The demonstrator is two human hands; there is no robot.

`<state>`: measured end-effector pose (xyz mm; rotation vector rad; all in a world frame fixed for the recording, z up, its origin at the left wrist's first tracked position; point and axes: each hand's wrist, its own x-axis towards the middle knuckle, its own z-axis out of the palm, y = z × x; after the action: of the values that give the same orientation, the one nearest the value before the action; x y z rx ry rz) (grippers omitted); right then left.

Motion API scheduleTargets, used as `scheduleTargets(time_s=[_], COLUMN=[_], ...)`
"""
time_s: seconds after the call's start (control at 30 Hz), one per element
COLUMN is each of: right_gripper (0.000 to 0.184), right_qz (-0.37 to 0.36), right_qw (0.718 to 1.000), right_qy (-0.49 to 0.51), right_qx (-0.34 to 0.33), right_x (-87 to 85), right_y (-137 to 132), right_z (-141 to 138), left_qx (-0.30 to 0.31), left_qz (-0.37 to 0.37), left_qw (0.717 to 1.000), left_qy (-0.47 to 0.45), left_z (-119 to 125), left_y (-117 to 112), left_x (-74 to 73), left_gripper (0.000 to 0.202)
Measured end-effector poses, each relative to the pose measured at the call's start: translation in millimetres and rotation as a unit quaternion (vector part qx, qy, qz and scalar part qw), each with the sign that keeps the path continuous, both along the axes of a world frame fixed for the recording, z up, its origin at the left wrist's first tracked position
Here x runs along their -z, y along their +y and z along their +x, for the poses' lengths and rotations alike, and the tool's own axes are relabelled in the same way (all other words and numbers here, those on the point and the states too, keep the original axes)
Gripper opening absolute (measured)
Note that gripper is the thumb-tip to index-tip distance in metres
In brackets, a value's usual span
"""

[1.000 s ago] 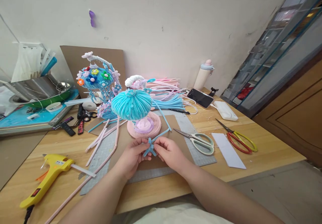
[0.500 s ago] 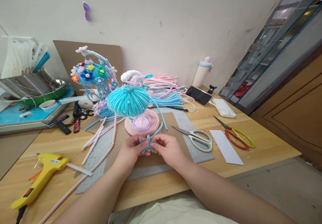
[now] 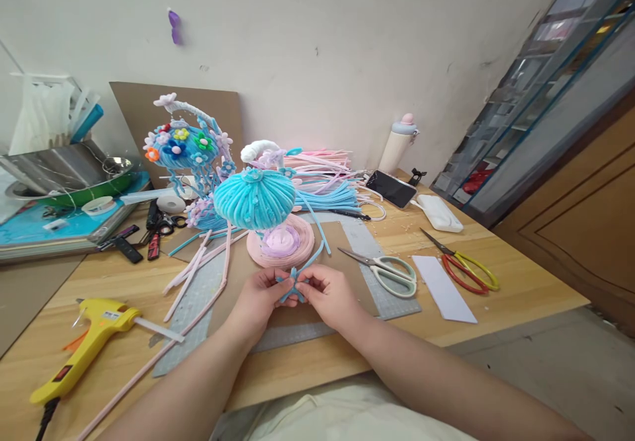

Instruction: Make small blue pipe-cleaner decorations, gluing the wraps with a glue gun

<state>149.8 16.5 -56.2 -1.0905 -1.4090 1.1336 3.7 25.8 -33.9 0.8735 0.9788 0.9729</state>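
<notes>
Both hands grip a small blue pipe-cleaner flower [image 3: 292, 287]: L hand [image 3: 258, 295] and R hand [image 3: 330, 292] pinch it from either side, just above the cardboard sheet [image 3: 354, 276], in front of the pink coiled base [image 3: 303, 246]. Vs a sec ago the free tail's bend sits closer in, so prob. more is twisted in. Scissors [image 3: 387, 270] lie near on the right, glue gun [image 3: 84, 352] well left.

At 6 o'clock, pinching fingertips of the left hand [image 3: 258, 297] and right hand [image 3: 331, 295] hide much of the blue pipe-cleaner twist [image 3: 293, 282]. At 7 o'clock, the glue gun [image 3: 89, 340] cord [image 3: 45, 420] leaves the frame. At 9 o'clock, the steel basin [image 3: 54, 171] is cropped.
</notes>
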Motion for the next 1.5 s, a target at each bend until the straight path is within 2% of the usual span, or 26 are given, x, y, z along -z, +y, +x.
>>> scheduleTargets(time_s=[0.17,0.43,0.57,0.73,0.9,1.03,1.33,1.4,1.5], right_gripper=[0.003,0.013,0.014,0.019,0.021,0.019,0.023,0.024,0.031], right_qz=[-0.011,-0.036,-0.052,-0.105,-0.134,-0.126,-0.079,-0.055,0.004], right_qw=[1.0,0.999,0.996,0.986,0.98,0.98,0.988,0.99,0.991], right_qy=[-0.002,-0.016,-0.04,-0.043,-0.029,-0.024,-0.066,-0.09,-0.132], right_qx=[-0.016,-0.023,-0.064,-0.12,-0.142,-0.151,-0.116,-0.091,-0.009], right_x=[-1.1,-12.8,-12.7,-9.5,-7.6,-7.3,-11.1,-12.5,-17.3], right_y=[2,3,4,9,11,10,4,3,4], right_z=[1,6,7,11,12,12,6,7,15], left_qx=[-0.004,-0.015,-0.006,-0.001,0.017,0.035,0.036,0.034,0.038], left_qz=[0.01,0.001,0.018,0.052,0.076,0.081,0.069,0.069,0.07], left_qw=[1.0,1.0,0.999,0.996,0.993,0.991,0.993,0.994,0.994], left_qy=[0.014,0.01,0.034,0.073,0.094,0.1,0.085,0.079,0.079], left_z=[2,1,1,1,1,2,0,0,-1], left_y=[2,6,3,2,2,1,0,3,8], left_x=[2.7,3.3,-0.1,0.0,-2.6,-3.3,-4.0,-3.8,-2.3], left_gripper=[0.029,0.034,0.033,0.033,0.035,0.034,0.032,0.032,0.031])
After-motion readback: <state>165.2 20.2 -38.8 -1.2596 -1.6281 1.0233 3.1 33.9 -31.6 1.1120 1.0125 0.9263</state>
